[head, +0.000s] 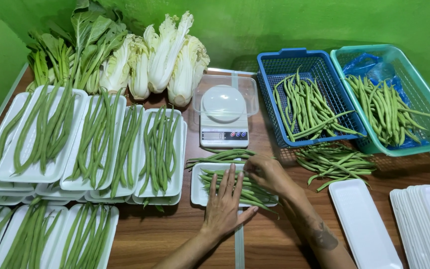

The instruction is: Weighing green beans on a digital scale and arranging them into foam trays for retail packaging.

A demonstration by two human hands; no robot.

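Beans in hand: a bundle of green beans (235, 185) lies lengthwise in a small white tray (198, 194) on the desk (175, 234), right in front of me, so the pods run with the tray's long side.
Left hand: my left hand (225, 201) lies flat on the bundle, fingers (231, 178) spread and straight, gripping nothing; it presses the pods down so they stay level and do not roll.
Right hand: my right hand (266, 173) is curled at the tray's far right corner, fingertips closed on the bean ends there; I judge it is squaring them up.
Loose pods: a few beans (220, 156) lie just beyond the tray, between it and the scale (224, 119), close enough to take.
Scale: it stands straight ahead with a clear tub (250, 89) behind it, near the tray.
Supply: a loose heap (337, 162) to my right, then a blue basket (269, 65) and a teal basket (424, 74) of beans.
Empty trays: one tray (364, 224) and a stack (429, 219) at my right.
Filled trays: stacked rows (95, 139) to my left, out of the way.
Greens: cabbages (170, 55) and leafy stalks (75, 50) against the green wall (284, 25).
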